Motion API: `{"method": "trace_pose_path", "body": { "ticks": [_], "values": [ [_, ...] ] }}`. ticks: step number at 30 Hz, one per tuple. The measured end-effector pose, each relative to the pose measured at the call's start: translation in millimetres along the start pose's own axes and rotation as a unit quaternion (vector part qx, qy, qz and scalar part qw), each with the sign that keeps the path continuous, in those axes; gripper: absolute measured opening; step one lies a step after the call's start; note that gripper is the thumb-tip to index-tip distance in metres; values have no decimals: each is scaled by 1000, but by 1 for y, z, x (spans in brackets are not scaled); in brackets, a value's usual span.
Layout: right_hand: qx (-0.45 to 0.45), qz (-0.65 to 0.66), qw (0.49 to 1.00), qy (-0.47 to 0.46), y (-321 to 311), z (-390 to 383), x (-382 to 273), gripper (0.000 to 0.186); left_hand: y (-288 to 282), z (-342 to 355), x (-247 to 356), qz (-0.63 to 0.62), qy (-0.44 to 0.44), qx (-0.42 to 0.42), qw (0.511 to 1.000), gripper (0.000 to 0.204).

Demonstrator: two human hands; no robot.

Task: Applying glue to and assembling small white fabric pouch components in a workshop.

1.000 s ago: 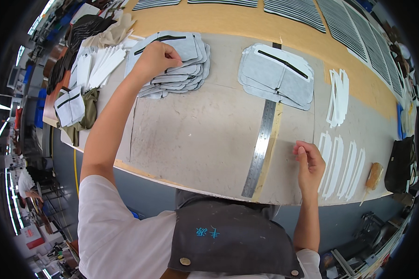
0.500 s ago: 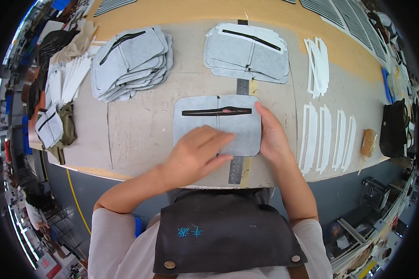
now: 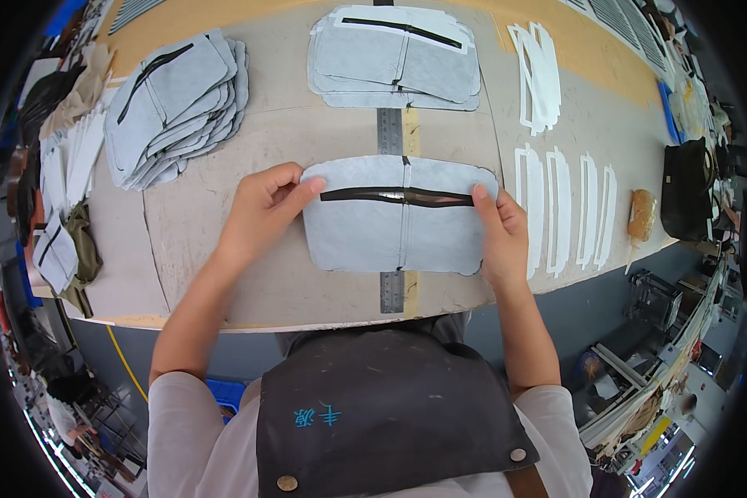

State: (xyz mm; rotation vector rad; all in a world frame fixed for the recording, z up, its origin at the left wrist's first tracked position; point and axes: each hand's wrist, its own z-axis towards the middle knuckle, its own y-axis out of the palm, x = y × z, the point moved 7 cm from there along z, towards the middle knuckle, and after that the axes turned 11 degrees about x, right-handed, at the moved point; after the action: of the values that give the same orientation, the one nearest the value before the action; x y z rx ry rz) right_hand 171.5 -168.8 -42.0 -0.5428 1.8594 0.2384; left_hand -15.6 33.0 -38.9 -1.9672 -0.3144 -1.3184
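A light grey fabric panel with rounded corners is held in front of me above the table. It has a seam down its middle and a long slot edged in black, which gapes a little. My left hand pinches its upper left edge, thumb on the face and fingers behind. At the right end of the slot, my right hand grips the panel's side with the thumb on top. Beneath the panel a metal ruler lies on the table, its middle hidden by the panel.
Similar grey panels are stacked at the left and far middle. On the right lie several thin white frames, a heap of white frames, a tan rounded object and a black bag. White strips lie far left.
My left hand has moved from over the panel's lower part to its upper left edge. My right hand's thumb now lies by the slot's end. The slot gapes wider, and the whole view has shifted.
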Motion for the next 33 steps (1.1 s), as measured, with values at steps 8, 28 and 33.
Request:
{"method": "trace_pose_path", "body": {
  "ticks": [8,28,33],
  "values": [
    [116,-225,909,-331,-6,-5,-25,38,11,-35,18,30,82,307,948,24],
    [-193,-493,718,-452,54,-51,1,62,23,-32,27,231,123,154,953,16],
    [-223,-479,715,-458,64,-59,3,62,11,-32,17,183,97,128,970,18]
  ]
}}
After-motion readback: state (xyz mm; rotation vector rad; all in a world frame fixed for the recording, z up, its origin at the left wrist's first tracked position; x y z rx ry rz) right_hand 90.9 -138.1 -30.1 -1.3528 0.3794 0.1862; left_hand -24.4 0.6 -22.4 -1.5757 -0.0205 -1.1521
